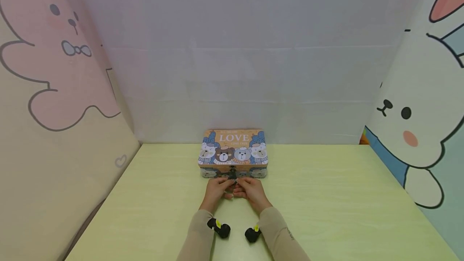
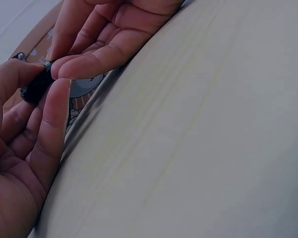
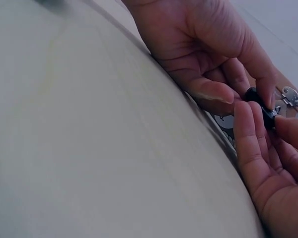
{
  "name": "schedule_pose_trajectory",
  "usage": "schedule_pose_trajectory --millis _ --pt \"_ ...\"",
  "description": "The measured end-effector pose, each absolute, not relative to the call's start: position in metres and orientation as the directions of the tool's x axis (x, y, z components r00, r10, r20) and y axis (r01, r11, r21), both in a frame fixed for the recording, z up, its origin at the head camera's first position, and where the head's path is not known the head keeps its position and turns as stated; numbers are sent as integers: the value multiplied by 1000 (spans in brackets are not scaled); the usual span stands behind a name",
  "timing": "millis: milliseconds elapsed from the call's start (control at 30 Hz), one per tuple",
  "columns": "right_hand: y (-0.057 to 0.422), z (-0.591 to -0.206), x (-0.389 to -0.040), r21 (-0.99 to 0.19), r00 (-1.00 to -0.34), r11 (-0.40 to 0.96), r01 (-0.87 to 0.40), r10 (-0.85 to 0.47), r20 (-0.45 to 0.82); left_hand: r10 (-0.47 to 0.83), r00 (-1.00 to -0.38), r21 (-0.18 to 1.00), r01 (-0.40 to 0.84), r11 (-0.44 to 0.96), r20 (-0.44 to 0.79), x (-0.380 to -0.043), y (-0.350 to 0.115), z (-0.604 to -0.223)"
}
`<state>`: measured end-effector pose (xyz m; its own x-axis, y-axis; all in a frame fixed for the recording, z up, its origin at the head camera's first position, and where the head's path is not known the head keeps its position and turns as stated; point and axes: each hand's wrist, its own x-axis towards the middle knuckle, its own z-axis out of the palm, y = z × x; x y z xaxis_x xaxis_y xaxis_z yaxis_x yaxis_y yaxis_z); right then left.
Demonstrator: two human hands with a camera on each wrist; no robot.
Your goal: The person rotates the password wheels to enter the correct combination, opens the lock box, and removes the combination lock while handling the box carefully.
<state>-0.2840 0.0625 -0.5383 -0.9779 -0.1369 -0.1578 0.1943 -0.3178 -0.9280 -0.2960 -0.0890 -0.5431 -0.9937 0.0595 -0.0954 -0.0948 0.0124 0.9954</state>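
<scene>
A tin case (image 1: 232,148) printed with bears and the word LOVE lies flat on the table with its lid down. At the middle of its front edge is a small black padlock (image 3: 260,104), by a silver clasp (image 3: 290,95). My left hand (image 1: 216,191) pinches the padlock between thumb and fingers, near the case's front. From the other side my right hand (image 1: 252,191) pinches it too, thumb on its small silvery part. In the left wrist view the padlock (image 2: 37,84) is partly covered by the fingertips of both hands.
The pale yellow-green table (image 1: 326,196) spreads out on both sides of the case. Behind it rises a white cloth wall (image 1: 253,71). Side panels with a pink cartoon animal (image 1: 72,88) and a white rabbit (image 1: 417,132) flank the table. A black wrist camera sits on each sleeve.
</scene>
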Motion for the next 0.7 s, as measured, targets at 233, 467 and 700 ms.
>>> schedule_pose_trajectory --millis 233,467,700 --pt "63 -538 -283 -927 -979 -325 189 -140 -150 63 -994 996 -91 16 -92 -295 -89 -542" --pt "63 -537 -281 -930 -979 -321 179 -148 -137 65 -994 996 -92 6 -92 -295 -91 -544" --pt "63 -536 -281 -932 -979 -316 179 -148 -138 72 -994 996 -90 -28 -88 -293 -91 -543"
